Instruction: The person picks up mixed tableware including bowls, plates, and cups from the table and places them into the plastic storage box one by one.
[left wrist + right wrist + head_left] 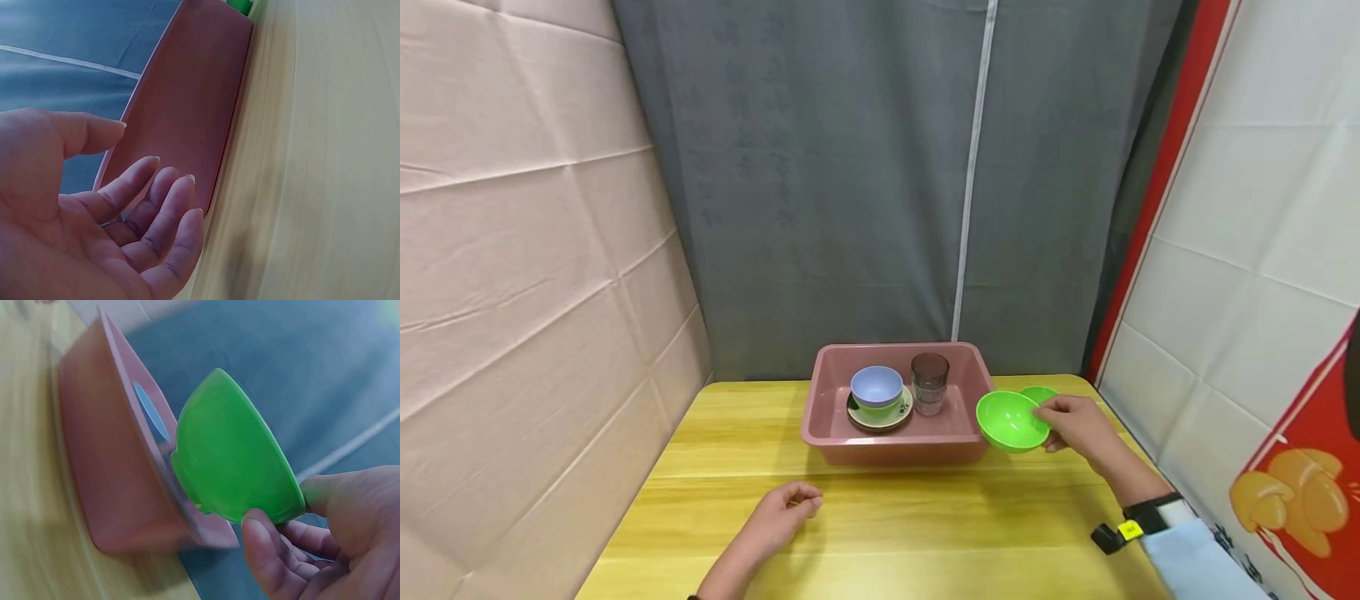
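Note:
My right hand [1075,429] pinches the rim of a light green bowl [1011,421] between thumb and fingers, at the right front corner of a pink basin [898,454]. Tilted on its side in the right wrist view, the bowl [231,453] overlaps the basin's edge. Another green piece [1040,392] shows partly behind it. My left hand [781,518] hovers over the table in front of the basin, fingers loosely bent and holding nothing. Inside the basin, a blue bowl [877,385] sits in a green one [880,412] on a patterned plate [906,407].
A brown-tinted glass [930,369], clear lower down, stands upright in the basin beside the bowls. The basin rests at the back of a wood-grain table [722,450]. Behind it hangs a grey curtain [827,208]; pale panels [535,275] flank both sides.

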`<state>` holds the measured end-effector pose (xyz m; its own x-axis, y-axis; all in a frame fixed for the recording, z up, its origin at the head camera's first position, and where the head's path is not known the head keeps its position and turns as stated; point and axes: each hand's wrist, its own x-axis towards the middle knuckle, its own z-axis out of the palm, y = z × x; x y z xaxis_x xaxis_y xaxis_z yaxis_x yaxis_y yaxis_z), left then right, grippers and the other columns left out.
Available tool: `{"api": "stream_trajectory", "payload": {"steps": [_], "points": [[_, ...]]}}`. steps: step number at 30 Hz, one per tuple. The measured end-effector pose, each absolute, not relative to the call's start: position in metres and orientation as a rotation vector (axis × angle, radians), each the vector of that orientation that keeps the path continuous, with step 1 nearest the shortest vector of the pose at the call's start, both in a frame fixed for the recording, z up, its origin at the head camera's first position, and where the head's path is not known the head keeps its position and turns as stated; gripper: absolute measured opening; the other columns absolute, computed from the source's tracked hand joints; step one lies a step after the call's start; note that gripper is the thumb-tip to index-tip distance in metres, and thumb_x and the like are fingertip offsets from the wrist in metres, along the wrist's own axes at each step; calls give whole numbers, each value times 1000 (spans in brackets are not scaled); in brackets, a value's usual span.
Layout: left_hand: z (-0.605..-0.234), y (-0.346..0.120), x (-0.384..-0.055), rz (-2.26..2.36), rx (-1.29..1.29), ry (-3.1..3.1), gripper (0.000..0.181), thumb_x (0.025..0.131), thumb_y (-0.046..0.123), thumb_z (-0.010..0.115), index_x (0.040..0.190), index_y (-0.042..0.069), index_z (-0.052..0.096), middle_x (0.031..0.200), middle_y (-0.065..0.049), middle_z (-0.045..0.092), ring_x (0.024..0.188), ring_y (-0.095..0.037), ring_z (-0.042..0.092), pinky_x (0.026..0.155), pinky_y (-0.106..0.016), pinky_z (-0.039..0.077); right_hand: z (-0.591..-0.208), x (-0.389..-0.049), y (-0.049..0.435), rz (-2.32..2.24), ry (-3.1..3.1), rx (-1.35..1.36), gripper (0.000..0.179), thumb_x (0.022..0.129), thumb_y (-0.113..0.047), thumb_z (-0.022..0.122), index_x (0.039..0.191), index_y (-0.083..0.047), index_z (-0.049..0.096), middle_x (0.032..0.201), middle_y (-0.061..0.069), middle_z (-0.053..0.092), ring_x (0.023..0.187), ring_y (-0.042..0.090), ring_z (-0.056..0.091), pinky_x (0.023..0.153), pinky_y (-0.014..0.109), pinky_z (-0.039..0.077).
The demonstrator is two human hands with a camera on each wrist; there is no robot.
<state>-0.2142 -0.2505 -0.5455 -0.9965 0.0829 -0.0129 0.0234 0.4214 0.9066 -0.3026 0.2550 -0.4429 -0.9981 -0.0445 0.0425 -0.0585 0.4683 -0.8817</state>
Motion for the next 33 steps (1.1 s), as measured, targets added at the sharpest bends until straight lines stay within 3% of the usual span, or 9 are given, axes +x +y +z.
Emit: {"api": "stream_trajectory", "payload": {"steps": [17, 25, 33], "points": [[-536, -233, -222, 1675, 269, 2578, 28, 108, 23, 72, 123, -1, 72, 112, -13, 75, 99, -28, 68, 77, -33, 56, -468, -277, 169, 1745, -2732, 235, 17, 106, -17, 75, 109, 0, 75, 88, 9, 70, 65, 23, 67, 63, 40, 66], [-532, -219, -224, 1695, 338, 2557, 26, 107, 20, 73, 120, -2, 72, 105, -5, 73, 95, -23, 66, 77, -33, 56, -483, -271, 133, 1829, -2697, 388, 16, 104, -14, 76, 104, 2, 73, 83, 8, 67, 61, 21, 68, 58, 40, 65], [-532, -202, -224, 1790, 375, 2471, 26, 109, 18, 70, 120, -5, 72, 106, -11, 74, 99, -23, 69, 84, -37, 60, -500, -266, 105, 1846, -2702, 430, 14, 101, -12, 78, 100, 1, 74, 79, 7, 67, 57, 19, 67, 55, 39, 64]]}}
